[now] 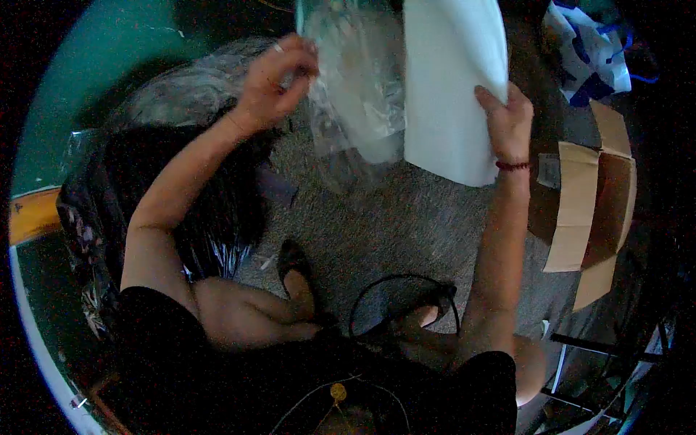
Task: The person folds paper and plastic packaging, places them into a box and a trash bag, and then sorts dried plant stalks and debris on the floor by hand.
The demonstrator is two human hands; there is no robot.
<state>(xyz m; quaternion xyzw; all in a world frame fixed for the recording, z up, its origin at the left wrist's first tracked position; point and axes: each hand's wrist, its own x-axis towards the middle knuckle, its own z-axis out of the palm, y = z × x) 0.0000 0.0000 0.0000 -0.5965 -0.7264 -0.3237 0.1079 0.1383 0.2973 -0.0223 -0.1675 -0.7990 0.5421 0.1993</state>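
Note:
My right hand (510, 122) grips the right edge of a large white sheet (451, 94), thumb on its face. The sheet hangs upright and curves slightly; I cannot tell its material. My left hand (281, 78) is closed in a pinch at the left edge of a clear plastic bag (351, 87). The bag hangs wrinkled and see-through to the left of the sheet, and its top runs out of view. A ring shows on a left finger, and a beaded bracelet circles my right wrist.
Clear plastic wrap (192, 83) and a black plastic bag (210, 181) lie on the left. An open cardboard box (580, 203) stands at right, below a white and blue bag (591, 54). A black cable loop (355, 301) lies by my feet on the grey floor (362, 225).

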